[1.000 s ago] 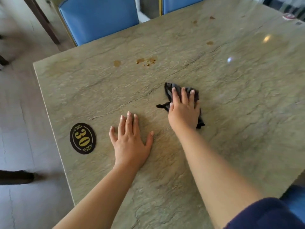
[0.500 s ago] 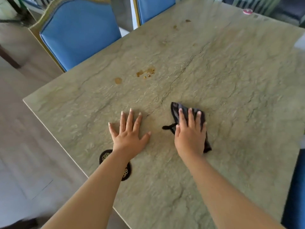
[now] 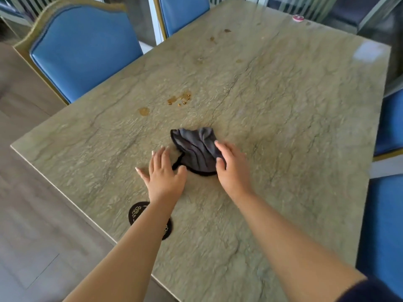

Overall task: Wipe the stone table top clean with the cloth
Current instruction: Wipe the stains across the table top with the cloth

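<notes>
A dark grey cloth (image 3: 194, 149) lies bunched on the greenish stone table top (image 3: 283, 105), near its middle. My right hand (image 3: 234, 168) rests at the cloth's right edge, straight fingers and thumb touching the fabric. My left hand (image 3: 165, 177) lies flat on the stone just left of the cloth, its thumb by the cloth's lower corner. Brown spill marks (image 3: 181, 99) and a round brown spot (image 3: 144, 111) sit beyond the cloth. Fainter stains (image 3: 226, 30) show near the far edge.
A black oval number plaque (image 3: 136, 212) sits near the table's left edge, partly under my left forearm. Blue padded chairs stand at the far left (image 3: 82, 49), far side (image 3: 183, 12) and right (image 3: 383, 225). A small red-and-white round thing (image 3: 297, 17) lies at the far edge.
My right hand has slid off the top of the cloth to its right edge, uncovering most of it. My left hand has moved right, up against the cloth. The camera view has shifted.
</notes>
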